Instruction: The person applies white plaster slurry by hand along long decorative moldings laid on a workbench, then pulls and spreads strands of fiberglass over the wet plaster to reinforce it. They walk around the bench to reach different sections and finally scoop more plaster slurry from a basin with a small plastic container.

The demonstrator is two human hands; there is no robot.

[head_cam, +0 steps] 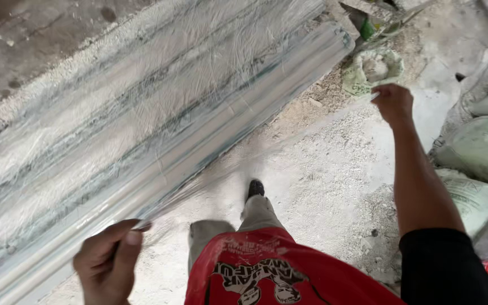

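left hand (107,262) and right hand (393,103) grips clamped on clear film (255,152) (stretched lower-left to upper-right)

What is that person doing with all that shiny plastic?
A person stands on a dusty floor beside a long bundle wrapped in clear film. The left hand pinches one end of a stretched sheet of film near the bundle's edge, and the right hand holds the other end out, arm extended. The film is pulled taut between both hands. Sacks lie to the right.
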